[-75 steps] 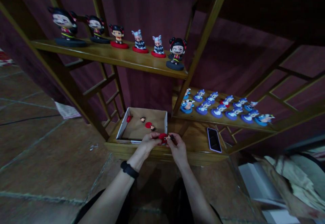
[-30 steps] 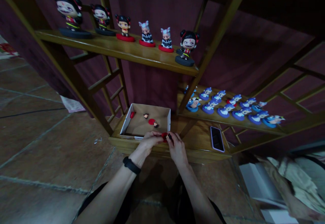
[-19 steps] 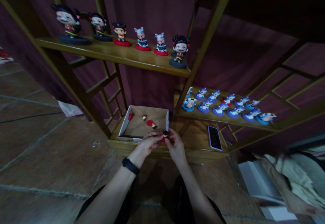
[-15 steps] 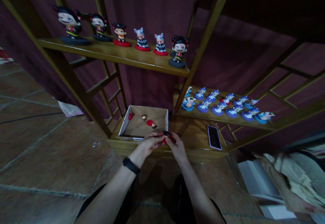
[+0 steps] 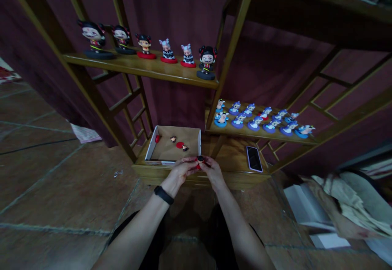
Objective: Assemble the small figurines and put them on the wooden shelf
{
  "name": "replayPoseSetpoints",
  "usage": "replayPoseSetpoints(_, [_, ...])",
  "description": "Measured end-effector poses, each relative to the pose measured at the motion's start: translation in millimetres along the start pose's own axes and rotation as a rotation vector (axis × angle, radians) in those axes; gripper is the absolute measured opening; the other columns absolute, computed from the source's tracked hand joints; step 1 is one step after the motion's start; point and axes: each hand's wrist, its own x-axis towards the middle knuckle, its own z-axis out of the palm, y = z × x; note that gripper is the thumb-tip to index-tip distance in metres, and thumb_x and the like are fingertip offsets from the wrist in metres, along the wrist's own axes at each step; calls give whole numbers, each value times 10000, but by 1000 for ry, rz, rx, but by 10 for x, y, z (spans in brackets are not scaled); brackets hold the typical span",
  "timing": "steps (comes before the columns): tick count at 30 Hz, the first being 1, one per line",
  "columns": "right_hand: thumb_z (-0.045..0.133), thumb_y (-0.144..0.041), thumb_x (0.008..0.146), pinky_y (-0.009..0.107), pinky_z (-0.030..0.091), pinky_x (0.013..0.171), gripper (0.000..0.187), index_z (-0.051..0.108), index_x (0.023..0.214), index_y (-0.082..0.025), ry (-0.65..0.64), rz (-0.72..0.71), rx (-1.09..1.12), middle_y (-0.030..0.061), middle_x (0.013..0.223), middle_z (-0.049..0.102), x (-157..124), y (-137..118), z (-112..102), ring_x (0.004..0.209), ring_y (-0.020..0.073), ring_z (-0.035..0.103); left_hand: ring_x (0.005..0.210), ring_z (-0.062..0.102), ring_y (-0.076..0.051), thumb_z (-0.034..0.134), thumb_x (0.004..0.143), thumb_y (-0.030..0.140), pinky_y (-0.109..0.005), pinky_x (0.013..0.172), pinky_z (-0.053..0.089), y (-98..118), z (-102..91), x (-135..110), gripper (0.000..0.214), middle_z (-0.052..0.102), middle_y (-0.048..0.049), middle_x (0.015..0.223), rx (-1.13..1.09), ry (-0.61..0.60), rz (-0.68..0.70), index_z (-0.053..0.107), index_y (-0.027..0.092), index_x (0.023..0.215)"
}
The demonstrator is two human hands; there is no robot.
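Between my two hands is a small black-haired figurine [image 5: 200,159] with red at its lower part. My left hand [image 5: 183,169], with a black band on the wrist, grips it from the left. From the right, the fingers of my right hand [image 5: 213,172] close on the same figurine. Just beyond my left hand, an open cardboard box [image 5: 162,154] rests on the low wooden ledge. Inside it lie a red disc [image 5: 179,145], a dark-haired figurine [image 5: 185,148], another small figurine piece [image 5: 173,139] and a red piece [image 5: 157,139] by the left wall.
A phone [image 5: 254,158] lies on the ledge to the right. Several figurines on round bases line the upper shelf [image 5: 137,68], and several blue and purple ones stand on the right shelf [image 5: 260,132]. White boxes [image 5: 306,208] and cloth are on the floor at right.
The view has shifted slightly, so the shelves appear further left. Both hands stay on the figurine, which now shows more of its red lower part.
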Motion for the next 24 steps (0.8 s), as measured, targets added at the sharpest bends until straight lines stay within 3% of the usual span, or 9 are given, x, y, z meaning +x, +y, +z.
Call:
replayPoseSetpoints(3, [697,-336,618,300,487,714,363,612,950,-216,-9,7,66,25,943,664,-116,-51,-10,822,166,595,636,630,-130,733,598,120,-263,640,521,5,61,-121,297,671,-39,736,56,-16,99,639,138,880])
replayPoseSetpoints(7, [713,-320,618,301,482,719,321,611,905,-220,-47,27,163,16,914,654,-411,-63,-90,805,156,593,627,607,-125,655,688,199,-246,604,492,-89,117,-381,264,661,-43,768,312,-93,265,618,137,942])
replayPoseSetpoints(11, [743,-300,585,284,464,713,304,629,846,-192,-44,113,200,20,845,655,-741,35,-226,749,136,588,737,607,-161,543,783,272,-258,669,469,-302,103,-735,189,657,-57,823,821,-165,492,622,152,906])
replayPoseSetpoints(15, [765,-272,536,260,448,704,283,628,767,-183,22,119,162,8,787,651,-955,81,-309,725,122,572,887,590,-185,446,852,291,-274,758,435,-434,88,-1050,239,617,-73,997,1338,-121,666,581,207,1030])
replayPoseSetpoints(18, [759,-272,530,262,448,714,272,622,748,-184,25,117,153,10,787,650,-1028,53,-340,732,125,571,918,578,-194,389,879,286,-287,779,426,-457,114,-1147,280,588,-79,1040,1461,-118,742,538,217,1106])
replayPoseSetpoints(24, [740,-235,495,290,454,748,294,612,756,-188,69,140,102,-2,774,641,-1048,68,-435,736,133,577,1023,530,-234,385,872,234,-334,861,390,-536,143,-1100,355,554,-119,1105,1548,-232,831,474,206,1214])
